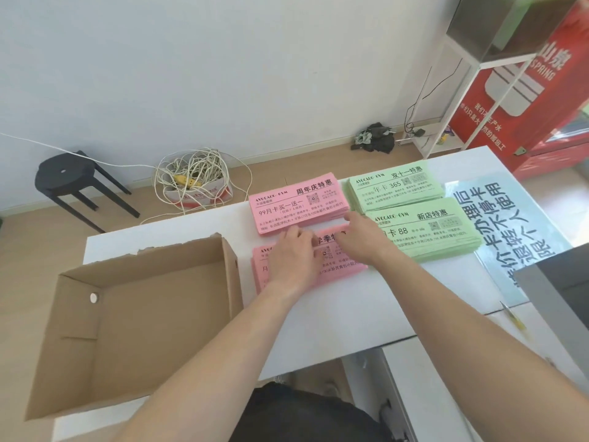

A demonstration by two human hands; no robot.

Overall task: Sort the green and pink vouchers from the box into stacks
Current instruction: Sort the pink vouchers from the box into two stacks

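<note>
The fingers of both hands lie flat and close together, pressing down on the near pink stack (pixel 345 266). The left hand (pixel 291 256) covers the stack's left half, palm down. The right hand (pixel 361 239) rests on its far right corner, fingertips pointing to 9 o'clock, nearly meeting the left fingertips. Neither hand pinches any sheet, as far as one can see.

The vouchers are thin rectangular sheets of matte paper with black print. They lie in four stacks on the white smooth table (pixel 318 317). At 12 o'clock from the hands is the far pink stack (pixel 298 204), thick, its edges a little uneven. At 2 o'clock is the far green stack (pixel 395 188). At 3 o'clock, touching the right wrist side, is the near green stack (pixel 427 232), also thick and slightly fanned at the edge.

At 8 o'clock from the hands sits the box (pixel 105 339), brown corrugated cardboard, open at the top, with a torn far rim. No vouchers are seen in it; only a small round white disc (pixel 94 297) sticks on its inner far wall.

At 3 o'clock beyond the green stacks lies a glossy pale blue sheet (pixel 500 231) with big dark characters. On the floor at 11 o'clock a small carton (pixel 204 194) holds a tangle of white cable, and a black round stool (pixel 68 175) stands further left.
</note>
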